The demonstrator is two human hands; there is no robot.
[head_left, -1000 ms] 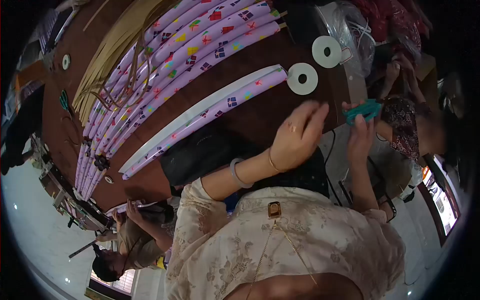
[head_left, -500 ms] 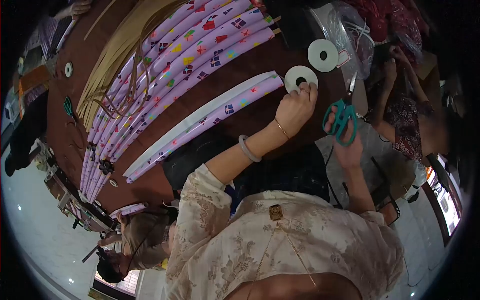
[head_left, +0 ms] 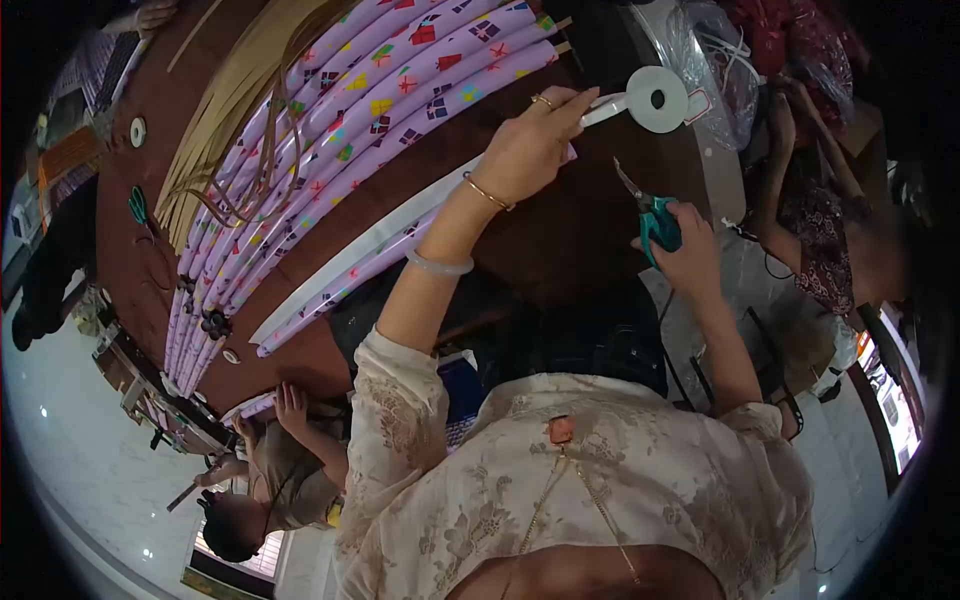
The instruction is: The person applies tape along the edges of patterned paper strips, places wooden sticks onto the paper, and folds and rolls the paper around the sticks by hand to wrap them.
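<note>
My left hand (head_left: 525,155) is closed, its fingers pinching a white strip (head_left: 605,110) that runs to a white tape roll (head_left: 642,110) at the table's right side. Teal-handled scissors (head_left: 660,228) are in my right hand (head_left: 690,255), their blades pointing up and left over the brown table (head_left: 560,230). Beneath my left hand and forearm lies a purple patterned wrapped piece (head_left: 370,268) with a white strip along its edge (head_left: 350,250); part of it is hidden.
Several purple patterned rolls (head_left: 330,150) fan out at the upper left beside tan strips (head_left: 230,110). Another pair of scissors (head_left: 138,205) and a small roll (head_left: 138,131) lie at the far left. One co-worker (head_left: 290,480) sits lower left, another (head_left: 815,220) at right.
My left hand has moved up and left from a tape roll, and a white strip now stretches from it. The scissors in my right hand have swung left. Only one large roll shows now.
</note>
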